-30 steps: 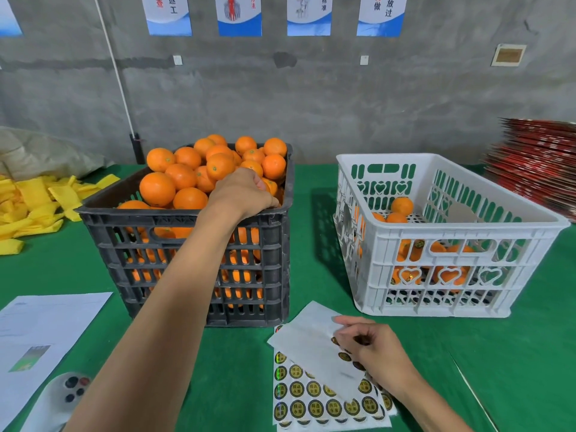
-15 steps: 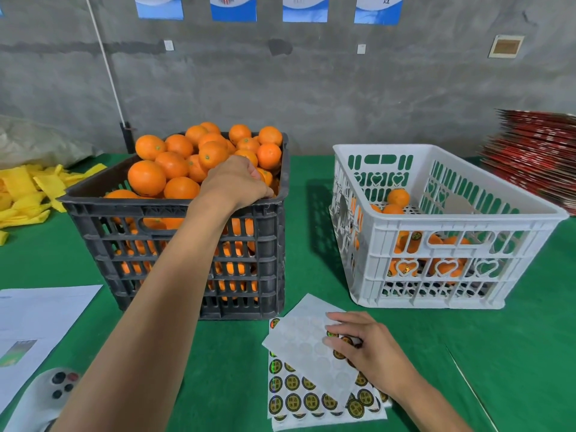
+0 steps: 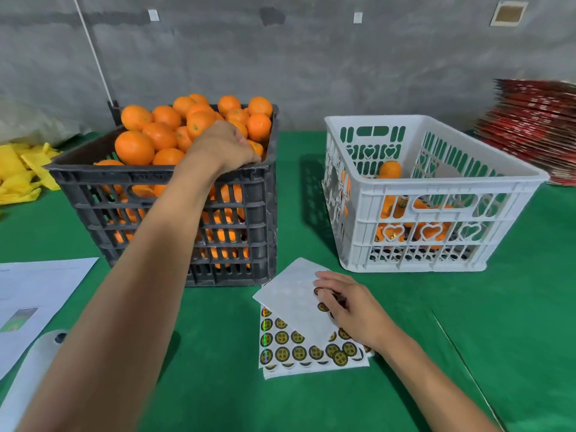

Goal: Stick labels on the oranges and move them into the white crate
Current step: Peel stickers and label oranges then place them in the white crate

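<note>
Lying nearest on the green felt table (image 3: 514, 353), the white sheets of round black-and-gold labels (image 3: 307, 344) are fanned under the right hand (image 3: 352, 310), kept close so a label can be taken without looking far. That hand's fingers are bent down onto the upper, mostly stripped sheet, fingertips at one of its last stickers; whether a label is already pinched free I cannot tell, since the fingers hide it.

At the left edge sit a white printed paper (image 3: 40, 291) and a pale plastic device (image 3: 34, 375), neither in use.

Farther back, the left hand (image 3: 224, 146) reaches over the near rim of the dark grey slatted plastic crate (image 3: 162, 179), which is heaped with loose, unlabelled oranges (image 3: 162, 129). Its fingers are curled down into the pile, apparently closing on a fruit, though the knuckles cover what they hold. Working both hands at once looks meant to bring orange and label together in one motion.

To the right stands the white openwork plastic crate (image 3: 436, 179), with a shallow layer of finished oranges (image 3: 389, 169) at its bottom, so much of the job remains.

Beyond lie yellow wrappers (image 3: 21, 169) and stacked red flat cartons (image 3: 530, 126).
</note>
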A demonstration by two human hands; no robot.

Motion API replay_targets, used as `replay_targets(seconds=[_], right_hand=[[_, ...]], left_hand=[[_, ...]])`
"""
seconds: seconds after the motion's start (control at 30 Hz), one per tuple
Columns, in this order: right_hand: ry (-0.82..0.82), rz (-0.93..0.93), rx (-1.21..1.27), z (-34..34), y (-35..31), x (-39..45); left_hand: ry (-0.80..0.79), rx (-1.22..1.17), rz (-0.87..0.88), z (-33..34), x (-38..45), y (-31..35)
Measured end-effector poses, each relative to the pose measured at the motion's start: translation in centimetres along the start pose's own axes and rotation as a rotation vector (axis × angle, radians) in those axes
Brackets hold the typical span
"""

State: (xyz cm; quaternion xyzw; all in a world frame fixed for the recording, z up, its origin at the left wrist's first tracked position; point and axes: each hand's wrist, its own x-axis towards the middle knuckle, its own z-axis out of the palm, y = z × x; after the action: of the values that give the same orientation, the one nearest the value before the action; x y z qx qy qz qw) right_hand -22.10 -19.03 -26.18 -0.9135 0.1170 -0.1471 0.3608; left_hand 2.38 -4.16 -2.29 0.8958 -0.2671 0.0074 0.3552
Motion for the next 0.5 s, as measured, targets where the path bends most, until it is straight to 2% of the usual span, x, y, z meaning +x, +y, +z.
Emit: replay_targets(seconds=[0.2, 0.5], right_hand=[[0.001, -0.035, 0.002, -2.3, -1.6, -0.9], [-0.157, -0.052, 0.068, -3.5, -1.6, -7.4]], left_hand=[[-0.002, 0.02, 0.003, -0.3, -0.4, 0.3], [-0.001, 0.036, 0.003, -0.3, -0.5, 0.5]])
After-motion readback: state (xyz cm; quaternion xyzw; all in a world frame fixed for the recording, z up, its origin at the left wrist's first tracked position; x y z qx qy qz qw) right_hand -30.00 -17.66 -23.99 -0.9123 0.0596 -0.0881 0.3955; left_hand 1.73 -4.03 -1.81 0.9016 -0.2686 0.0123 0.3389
